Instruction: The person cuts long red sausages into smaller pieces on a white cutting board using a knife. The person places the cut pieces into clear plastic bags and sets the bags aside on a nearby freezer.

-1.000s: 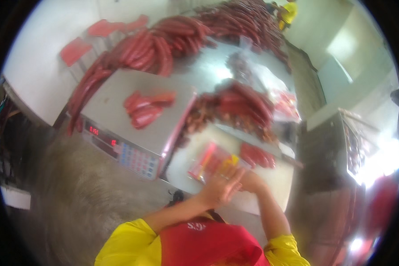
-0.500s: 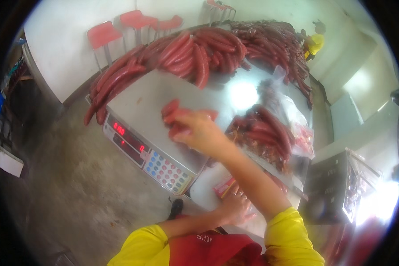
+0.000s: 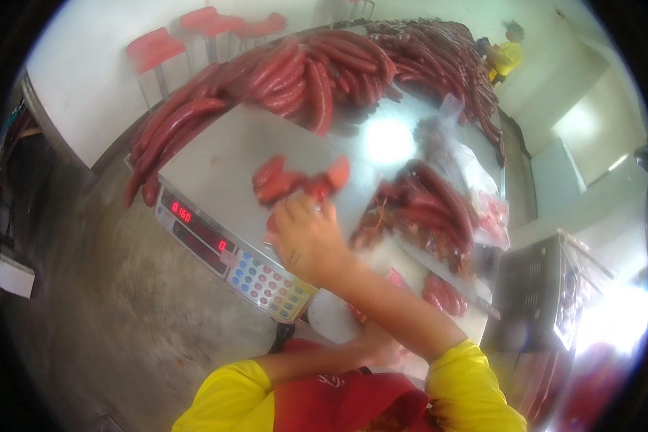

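Observation:
Short red sausage pieces (image 3: 277,185) lie on the bare metal plate of a weighing scale (image 3: 219,140). Among them is my right hand (image 3: 311,241), its fingers curled down round a piece at the near side of the group; the fingertips are partly hidden. Another piece shows beside its thumb side. My left hand (image 3: 383,347) is low near the table edge, crossed by my right forearm, so its fingers are hidden. Next to it, part of a small red box (image 3: 356,312) shows on a white surface.
Long red sausages (image 3: 288,79) are heaped behind the scale. To the right lie bagged sausages (image 3: 428,209), a knife (image 3: 482,306) and loose sausages (image 3: 445,295). Red chairs (image 3: 155,50) line the wall. A person in yellow (image 3: 507,57) stands far right; a dark oven-like box (image 3: 529,299) stands nearer.
My right hand has drawn back toward me, and sausage pieces it covered now show on the plate. My left hand has slipped further behind the right forearm. The whole view has shifted slightly.

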A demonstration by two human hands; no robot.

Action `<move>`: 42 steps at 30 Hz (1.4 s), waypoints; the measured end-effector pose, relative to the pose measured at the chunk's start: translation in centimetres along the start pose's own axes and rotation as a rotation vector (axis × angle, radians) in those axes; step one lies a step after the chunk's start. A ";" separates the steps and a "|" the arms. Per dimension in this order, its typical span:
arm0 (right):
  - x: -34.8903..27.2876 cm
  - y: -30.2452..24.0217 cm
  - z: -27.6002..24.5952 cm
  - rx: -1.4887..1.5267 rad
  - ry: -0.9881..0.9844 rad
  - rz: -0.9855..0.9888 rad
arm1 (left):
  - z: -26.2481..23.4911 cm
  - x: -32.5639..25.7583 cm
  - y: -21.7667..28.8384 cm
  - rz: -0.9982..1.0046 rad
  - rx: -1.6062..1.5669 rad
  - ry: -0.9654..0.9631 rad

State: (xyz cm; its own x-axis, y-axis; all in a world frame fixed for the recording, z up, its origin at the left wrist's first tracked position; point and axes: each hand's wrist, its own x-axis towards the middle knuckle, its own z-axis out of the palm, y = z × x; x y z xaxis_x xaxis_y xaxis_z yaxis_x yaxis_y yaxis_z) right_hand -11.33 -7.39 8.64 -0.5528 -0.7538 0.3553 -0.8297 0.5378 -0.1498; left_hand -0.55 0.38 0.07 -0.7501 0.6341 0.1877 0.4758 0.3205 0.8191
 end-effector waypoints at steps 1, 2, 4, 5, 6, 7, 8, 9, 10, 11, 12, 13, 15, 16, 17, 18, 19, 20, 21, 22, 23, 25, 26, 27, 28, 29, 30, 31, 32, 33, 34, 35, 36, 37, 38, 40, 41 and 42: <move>-0.6 0.4 -0.3 0.103 -0.137 0.020 | -0.1 0.0 0.0 0.022 0.011 0.069; -0.9 1.0 -0.6 0.119 -0.256 0.051 | -0.1 0.0 0.1 -0.003 0.032 0.066; -1.5 2.2 -1.7 0.172 -0.274 0.021 | -0.1 0.1 0.2 -0.067 0.113 -0.003; -1.7 2.9 -2.5 0.253 -0.296 0.033 | -0.1 0.1 0.2 -0.103 0.175 -0.070; -1.7 3.3 -3.1 0.267 -0.350 0.015 | -0.1 0.2 0.3 -0.103 0.253 -0.075; -1.5 3.9 -3.7 0.278 -0.363 -0.019 | 0.0 0.2 0.3 -0.095 0.273 -0.045; -1.3 4.3 -4.2 0.278 -0.434 -0.020 | 0.0 0.2 0.3 -0.053 0.307 0.047; -0.9 4.7 -4.5 0.293 -0.465 0.010 | 0.1 0.2 0.3 -0.010 0.338 0.139; -0.6 5.0 -4.8 0.299 -0.489 0.052 | 0.2 0.2 0.3 -0.008 0.350 0.160; -0.2 5.1 -4.8 0.301 -0.555 0.108 | 0.3 0.2 0.4 -0.024 0.349 0.179; 0.0 5.3 -4.7 0.296 -0.553 0.141 | 0.4 0.1 0.4 -0.005 0.374 0.202; 0.0 5.4 -4.6 0.220 -0.553 0.116 | 0.5 0.1 0.5 0.008 0.389 0.218; -1.3 5.7 -4.7 0.284 -0.437 0.138 | 0.8 0.1 0.6 -0.015 0.409 0.144; -2.4 5.5 -4.9 0.311 -0.394 0.152 | 1.0 0.1 0.7 -0.052 0.414 0.055; -4.2 5.7 -5.4 0.577 -0.241 0.267 | 1.2 0.1 0.8 -0.093 0.416 -0.032; -6.6 6.0 -6.3 0.699 -0.147 0.370 | 1.5 0.1 0.8 -0.067 0.475 -0.010; -9.6 6.4 -7.6 0.846 -0.037 0.437 | 1.7 0.2 0.7 -0.044 0.537 0.015; -13.1 6.8 -9.5 0.851 0.038 0.462 | 1.8 0.2 0.6 -0.011 0.603 0.059; -16.4 6.9 -11.0 1.000 -0.027 0.746 | 1.9 0.3 0.6 0.021 0.640 0.137; -20.1 6.8 -12.6 0.868 -0.063 0.909 | 1.9 0.4 0.4 0.022 0.587 0.172; -23.5 6.3 -13.7 0.933 -0.012 1.026 | 1.9 0.4 0.3 0.026 0.532 0.209; -28.7 5.2 -14.3 1.064 0.036 1.382 | 1.8 0.5 0.2 0.011 0.399 0.245; -30.3 4.8 -13.6 1.210 0.095 1.345 | 1.6 0.6 0.2 0.032 0.344 0.285; -31.5 4.3 -12.8 1.308 0.133 1.389 | 1.5 0.6 0.3 0.029 0.287 0.289; -32.2 4.0 -12.0 1.347 0.162 1.516 | 1.3 0.6 0.4 0.043 0.236 0.311; -32.2 4.1 -10.5 1.540 0.241 1.300 | 1.2 0.6 0.6 0.038 0.201 0.294; -31.6 4.2 -8.5 1.662 0.307 1.157 | 1.1 0.6 0.8 0.038 0.210 0.279; -31.2 4.5 -7.2 1.764 0.350 1.018 | 1.1 0.6 0.9 0.049 0.217 0.280; -30.8 5.2 -6.4 1.683 0.291 0.989 | 1.1 0.5 1.0 0.056 0.218 0.290; -30.4 5.9 -5.7 1.590 0.210 0.971 | 1.3 0.5 1.1 0.074 0.209 0.287; -30.1 6.6 -5.3 1.475 0.135 0.951 | 1.4 0.5 1.0 0.087 0.194 0.291; -29.9 7.3 -5.1 1.282 0.058 0.882 | 1.6 0.4 0.9 0.114 0.176 0.320; -29.6 7.7 -5.0 1.238 -0.005 0.901 | 1.7 0.4 0.7 0.109 0.165 0.307; -29.4 8.3 -5.2 1.234 -0.109 0.927 | 1.9 0.4 0.5 0.117 0.157 0.323; -29.1 8.6 -5.3 1.333 -0.110 0.914 | 2.0 0.5 0.3 0.120 0.152 0.347; -28.3 8.7 -5.2 1.338 -0.215 0.934 | 2.1 0.3 0.0 0.116 0.185 0.323; -27.8 8.7 -5.2 1.269 -0.244 0.863 | 2.1 0.3 -0.1 0.128 0.149 0.312; -27.3 8.6 -5.1 1.100 -0.309 0.995 | 2.0 0.3 -0.2 0.146 0.108 0.306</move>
State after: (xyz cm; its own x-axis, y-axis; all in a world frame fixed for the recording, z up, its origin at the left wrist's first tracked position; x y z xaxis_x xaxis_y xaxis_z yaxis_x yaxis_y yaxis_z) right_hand -2.93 19.73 2.35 -0.7851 -0.3869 -0.4837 0.3139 0.4245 -0.8492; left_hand 0.06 1.92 -1.08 -0.7660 0.4435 0.4654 0.6214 0.3253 0.7128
